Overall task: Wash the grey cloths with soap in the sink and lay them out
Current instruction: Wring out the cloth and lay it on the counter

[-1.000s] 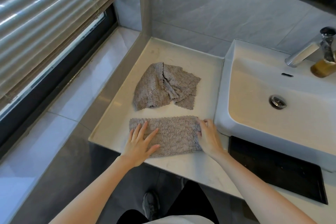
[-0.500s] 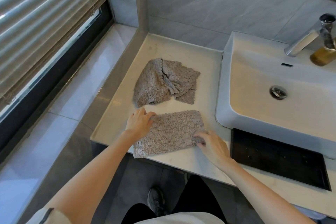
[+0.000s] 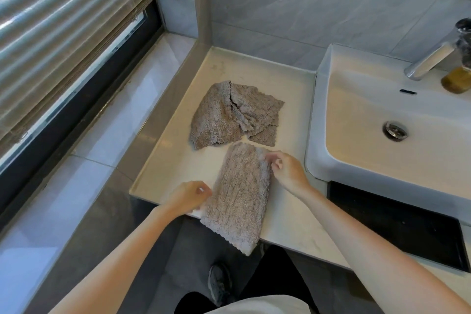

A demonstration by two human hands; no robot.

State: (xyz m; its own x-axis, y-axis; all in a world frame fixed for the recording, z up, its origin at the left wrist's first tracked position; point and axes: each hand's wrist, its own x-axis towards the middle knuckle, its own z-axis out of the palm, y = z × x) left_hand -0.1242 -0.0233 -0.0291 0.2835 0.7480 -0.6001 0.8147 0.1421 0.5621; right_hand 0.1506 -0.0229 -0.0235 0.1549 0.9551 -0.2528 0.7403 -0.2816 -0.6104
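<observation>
Pinching the folded grey waffle-textured cloth (image 3: 240, 196) at two spots: right hand (image 3: 286, 171) curled on the far corner nearest the white rectangular ceramic sink (image 3: 316, 135), left hand (image 3: 187, 199) curled on the edge away from the sink. Lying left of the sink on the pale marble counter (image 3: 173, 160), overhanging the counter lip at the near end. Likely to slide off toward the floor if either grip slackens, dragged by that overhang. Liable too to snag the crumpled grey cloth (image 3: 229, 115), just beyond it and also left of the sink, and bunch both up if pushed further away
</observation>
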